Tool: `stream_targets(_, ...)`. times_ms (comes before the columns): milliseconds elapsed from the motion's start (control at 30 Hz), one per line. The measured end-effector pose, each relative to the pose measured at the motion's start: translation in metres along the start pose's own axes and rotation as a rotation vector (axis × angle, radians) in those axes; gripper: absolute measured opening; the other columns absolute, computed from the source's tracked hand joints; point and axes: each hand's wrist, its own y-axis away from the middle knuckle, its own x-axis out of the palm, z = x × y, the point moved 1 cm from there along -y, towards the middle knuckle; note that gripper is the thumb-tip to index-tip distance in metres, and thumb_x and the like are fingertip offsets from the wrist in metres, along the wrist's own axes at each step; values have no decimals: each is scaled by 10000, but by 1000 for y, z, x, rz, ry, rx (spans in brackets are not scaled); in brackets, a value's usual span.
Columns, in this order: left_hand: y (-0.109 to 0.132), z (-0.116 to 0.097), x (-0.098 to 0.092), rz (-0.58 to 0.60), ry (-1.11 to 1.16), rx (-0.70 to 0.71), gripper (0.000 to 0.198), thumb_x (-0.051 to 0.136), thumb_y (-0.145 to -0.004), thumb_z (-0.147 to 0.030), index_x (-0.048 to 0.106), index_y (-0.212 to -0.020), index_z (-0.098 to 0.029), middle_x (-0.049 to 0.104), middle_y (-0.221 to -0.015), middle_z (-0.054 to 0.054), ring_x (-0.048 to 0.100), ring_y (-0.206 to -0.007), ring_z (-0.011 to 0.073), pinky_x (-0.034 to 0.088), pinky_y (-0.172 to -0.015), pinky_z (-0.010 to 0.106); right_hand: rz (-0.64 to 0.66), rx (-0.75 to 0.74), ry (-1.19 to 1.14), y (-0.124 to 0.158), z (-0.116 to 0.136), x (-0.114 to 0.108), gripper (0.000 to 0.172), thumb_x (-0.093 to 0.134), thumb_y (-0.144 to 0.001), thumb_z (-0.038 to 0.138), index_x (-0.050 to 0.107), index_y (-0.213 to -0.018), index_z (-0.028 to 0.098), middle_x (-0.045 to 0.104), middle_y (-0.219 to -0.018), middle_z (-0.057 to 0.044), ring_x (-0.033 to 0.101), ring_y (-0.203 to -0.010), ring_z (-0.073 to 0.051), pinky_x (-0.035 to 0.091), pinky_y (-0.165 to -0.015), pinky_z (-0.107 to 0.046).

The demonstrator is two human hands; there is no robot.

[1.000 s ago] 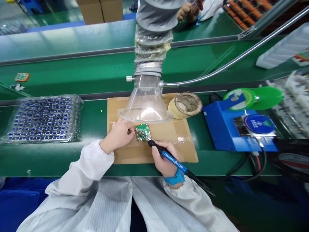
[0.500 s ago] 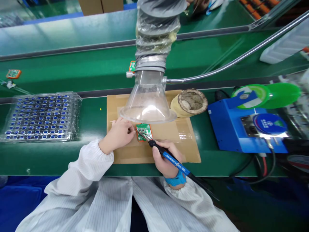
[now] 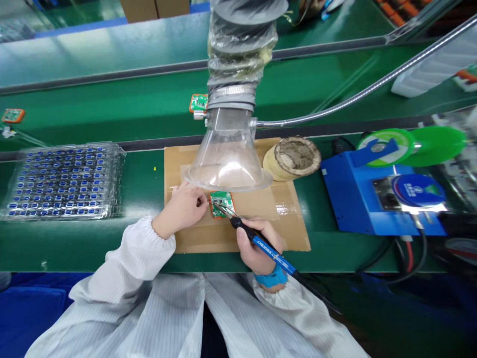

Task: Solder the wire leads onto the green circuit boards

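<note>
A green circuit board [image 3: 225,210] with an orange rim lies on a cardboard sheet [image 3: 208,241]. My right hand [image 3: 259,246] grips a blue-and-black soldering iron [image 3: 274,255], whose tip reaches the left part of the board. At the board's left edge, my left hand [image 3: 186,205] is closed in a pinch. Whatever is between its fingertips is too small to make out. Just above the board hangs a clear fume extraction hood [image 3: 229,159], hiding part of the left fingers.
Left of the cardboard sit stacked clear trays [image 3: 63,181] of small blue parts. A yellowish round pot [image 3: 279,161] stands behind my right hand. Further right is a blue machine [image 3: 350,199] with a green reel [image 3: 391,146]. Boards [image 3: 13,116] lie along the green belt [image 3: 149,109].
The boards on the belt at the back and the white tray at the right have shifted left. Both hands and the iron stay almost in place at the board.
</note>
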Motion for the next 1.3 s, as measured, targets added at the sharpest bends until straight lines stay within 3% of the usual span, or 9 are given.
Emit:
stream_targets(267, 0, 0, 1, 2, -24, 2, 209, 579, -859, -191, 669, -671, -195, 706, -919, 68, 594, -1042, 275, 438, -845, 411, -46, 35, -50, 4, -4, -1, 83, 698, -869, 267, 664, -937, 235, 719, -839, -45, 717, -751, -207, 583, -665, -336)
stream_targets(500, -1, 2, 2, 8, -31, -9, 208, 572, -874, -198, 669, -689, -195, 699, -967, 64, 591, -1027, 278, 430, -862, 441, -454, 149, -1, -22, -34, -38, 161, 736, -844, 334, 669, -917, 207, 660, -819, -19, 654, -700, -189, 537, -710, -365)
stream_targets(600, 2, 6, 2, 9, -40, 32, 160, 582, -877, -208, 664, -741, -194, 673, -992, 70, 581, -1030, 278, 432, -894, 463, -508, 141, -212, -44, -48, -49, 286, 713, -837, 425, 665, -1035, 225, 652, -856, 0, 615, -649, -158, 503, -630, -328)
stream_targets(700, 9, 10, 3, 16, -37, 126, 39, 628, -832, -178, 654, -857, -190, 622, -1079, 97, 555, -1061, 288, 456, -902, 457, -441, 309, -387, -57, -53, -48, 356, 652, -863, 467, 660, -1116, 217, 649, -816, 5, 596, -632, -139, 472, -577, -287)
stream_targets(800, 16, 14, 1, -31, 13, 188, 58, 579, -831, -125, 589, -817, -181, 584, -1086, 111, 539, -1057, 275, 470, -921, 437, -530, 438, -469, -66, -52, -41, 352, 667, -848, 430, 667, -1124, 211, 583, -714, 43, 554, -592, -109, 457, -552, -245)
stream_targets(933, 22, 24, -6, 103, 355, 126, 70, 572, -865, -206, 532, -809, -195, 615, -931, 60, 587, -915, 217, 490, -857, 378, -612, 499, -765, -85, -52, -30, 439, 708, -803, 457, 634, -1178, 241, 555, -789, 50, 562, -655, -85, 448, -545, -196)
stream_targets(1067, 29, 50, -24, 287, 978, -57, 268, 668, -853, -406, 509, -843, -191, 668, -848, 43, 668, -816, 179, 507, -762, 308, -562, 617, -867, -99, -57, -22, 424, 776, -777, 464, 617, -1114, 262, 545, -819, 64, 546, -645, -63, 429, -531, -175)
stream_targets(1167, 29, 75, -50, 152, 1142, -168, 368, 786, -761, -418, 521, -850, -178, 693, -846, 45, 693, -768, 163, 512, -718, 275, -505, 705, -950, -93, -56, -21, 382, 853, -713, 423, 607, -927, 224, 547, -801, 69, 536, -635, -51, 429, -515, -161)
stream_targets(1300, 5, 108, -104, -90, 1030, -215, 303, 789, -758, -320, 539, -834, -166, 689, -796, 48, 700, -738, 171, 509, -682, 261, -317, 823, -1030, -71, -42, -22, 399, 912, -621, 299, 631, -889, 208, 568, -809, 66, 540, -649, -47, 444, -520, -149)
